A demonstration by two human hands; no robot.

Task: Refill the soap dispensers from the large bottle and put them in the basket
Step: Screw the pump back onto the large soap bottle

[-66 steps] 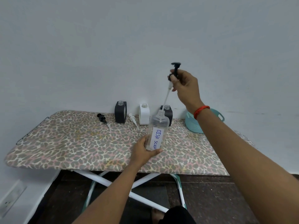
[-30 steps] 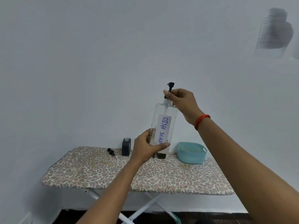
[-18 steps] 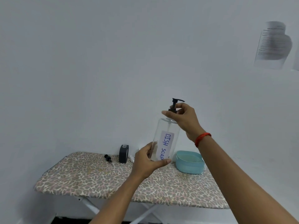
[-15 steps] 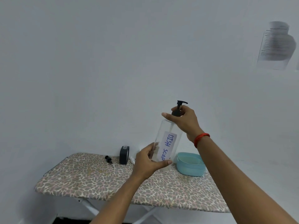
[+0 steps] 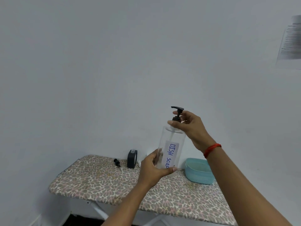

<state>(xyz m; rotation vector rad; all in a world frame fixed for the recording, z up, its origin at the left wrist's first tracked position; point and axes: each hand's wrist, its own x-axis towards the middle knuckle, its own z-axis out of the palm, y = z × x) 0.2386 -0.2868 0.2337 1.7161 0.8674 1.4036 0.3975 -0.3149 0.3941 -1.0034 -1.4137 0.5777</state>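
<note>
A large clear bottle (image 5: 172,144) labelled DISH SOAP is held up in the air above the leopard-print board (image 5: 114,185). My left hand (image 5: 154,170) grips its lower part from the left. My right hand (image 5: 189,126) pinches the black pump (image 5: 177,114) at the collar on the bottle's neck. A black soap dispenser (image 5: 132,158) without its pump stands at the back of the board. A loose black pump (image 5: 117,162) lies to its left. The teal basket (image 5: 199,173) sits at the right. Other dispensers are hidden behind my left hand and the bottle.
The board is an ironing board on white crossed legs (image 5: 97,209), set against a plain white wall. A sheet of paper (image 5: 290,43) hangs on the wall at the far right. A white pump tip (image 5: 139,163) shows beside the black dispenser.
The pump has gone from lifted out of the bottle to seated in its neck. The bottle has been raised off the board, and my right hand has been turning the pump collar.
</note>
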